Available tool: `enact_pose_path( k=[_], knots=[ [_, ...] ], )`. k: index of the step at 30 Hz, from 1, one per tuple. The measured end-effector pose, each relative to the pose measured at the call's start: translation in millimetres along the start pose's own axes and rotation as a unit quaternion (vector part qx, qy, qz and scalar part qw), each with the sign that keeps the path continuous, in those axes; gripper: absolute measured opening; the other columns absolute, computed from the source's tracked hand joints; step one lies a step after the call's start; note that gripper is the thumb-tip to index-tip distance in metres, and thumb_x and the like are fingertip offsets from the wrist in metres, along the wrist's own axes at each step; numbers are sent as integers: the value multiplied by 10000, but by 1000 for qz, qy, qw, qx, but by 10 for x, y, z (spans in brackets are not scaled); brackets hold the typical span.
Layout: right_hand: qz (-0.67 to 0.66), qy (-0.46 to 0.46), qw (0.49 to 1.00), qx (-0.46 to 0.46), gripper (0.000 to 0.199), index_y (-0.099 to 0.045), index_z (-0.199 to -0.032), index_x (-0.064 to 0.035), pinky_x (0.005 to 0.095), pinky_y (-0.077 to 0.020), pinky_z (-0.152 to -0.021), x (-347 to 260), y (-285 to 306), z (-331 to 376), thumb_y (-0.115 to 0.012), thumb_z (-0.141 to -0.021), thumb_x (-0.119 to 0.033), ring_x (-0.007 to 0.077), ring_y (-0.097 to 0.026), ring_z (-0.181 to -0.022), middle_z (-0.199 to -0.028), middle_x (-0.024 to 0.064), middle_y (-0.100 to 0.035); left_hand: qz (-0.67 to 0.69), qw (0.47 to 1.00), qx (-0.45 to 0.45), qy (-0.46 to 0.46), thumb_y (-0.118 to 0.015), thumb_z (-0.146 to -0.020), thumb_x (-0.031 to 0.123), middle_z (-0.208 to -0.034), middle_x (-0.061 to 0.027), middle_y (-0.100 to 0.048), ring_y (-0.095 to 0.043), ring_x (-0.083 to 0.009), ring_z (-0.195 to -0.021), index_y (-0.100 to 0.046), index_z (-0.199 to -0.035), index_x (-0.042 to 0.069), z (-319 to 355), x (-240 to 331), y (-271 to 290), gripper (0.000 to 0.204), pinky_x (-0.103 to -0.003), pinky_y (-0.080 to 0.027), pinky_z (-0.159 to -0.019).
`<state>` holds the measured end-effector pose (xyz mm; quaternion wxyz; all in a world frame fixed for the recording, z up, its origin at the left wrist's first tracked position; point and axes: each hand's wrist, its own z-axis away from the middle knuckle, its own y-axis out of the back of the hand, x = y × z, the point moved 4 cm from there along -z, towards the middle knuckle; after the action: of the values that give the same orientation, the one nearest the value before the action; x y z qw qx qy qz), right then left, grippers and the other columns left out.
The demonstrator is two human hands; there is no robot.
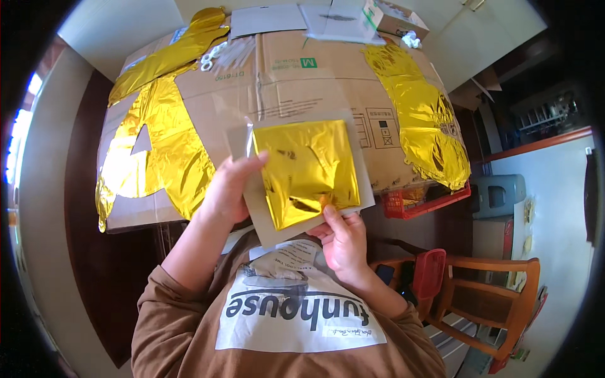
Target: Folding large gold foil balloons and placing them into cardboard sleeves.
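Note:
In front of my chest I hold a folded gold foil balloon (309, 170) lying against a pale card, with clear plastic film at its edges. My left hand (232, 183) grips the packet's left side, thumb on top. At the lower right edge, my right hand (343, 238) pinches it with the thumb in front; its other fingers are partly hidden behind. A flat gold A-shaped foil balloon (170, 142) lies on the cardboard to the left. Another flat gold foil balloon (422, 113) is spread out on the right.
Cardboard (302, 82) covers the table. A further gold foil balloon (170, 53), white-handled scissors (207, 62), clear plastic strips (236, 53), white sheets (268, 20) and an open box (397, 19) lie toward the back. A red basket (428, 203) and wooden chair (491, 302) stand right.

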<state>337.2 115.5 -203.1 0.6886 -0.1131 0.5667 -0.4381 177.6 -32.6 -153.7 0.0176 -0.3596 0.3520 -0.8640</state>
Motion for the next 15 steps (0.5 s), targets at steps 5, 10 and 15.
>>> enact_pose_path(
  k=[5, 10, 15],
  knots=[
    [39, -19, 999, -16, 288, -570, -1256, 14, 395, -630, -801, -93, -25, 8, -602, -1026, -157, 246, -729, -923, -1129, 145, -690, -8, 992, -125, 5, -632, -849, 8, -1278, -177, -652, -659, -301, -1146, -514, -1366, -52, 231, -197, 26, 535, -440, -512, -1031],
    [269, -14, 961, -64, 498, -492, -1379, 24, 363, -519, -993, -156, 208, 299, -664, -996, -244, 220, -618, -1194, -1262, 139, -631, 3, 990, -124, 71, -591, -771, -66, -1213, -175, -687, -679, -297, -1117, -557, -1317, -64, 308, -370, 476, 547, -425, -529, -1000],
    [123, -18, 983, -133, 973, -75, -1619, -4, 363, -379, -1119, -324, 461, 412, -741, -912, -63, 207, -507, -1332, -1456, 178, -510, 19, 983, -114, 142, -634, -761, -40, -1172, -166, -704, -702, -275, -1052, -595, -1284, -52, 523, -579, 645, 524, -402, -548, -958]
  ],
)
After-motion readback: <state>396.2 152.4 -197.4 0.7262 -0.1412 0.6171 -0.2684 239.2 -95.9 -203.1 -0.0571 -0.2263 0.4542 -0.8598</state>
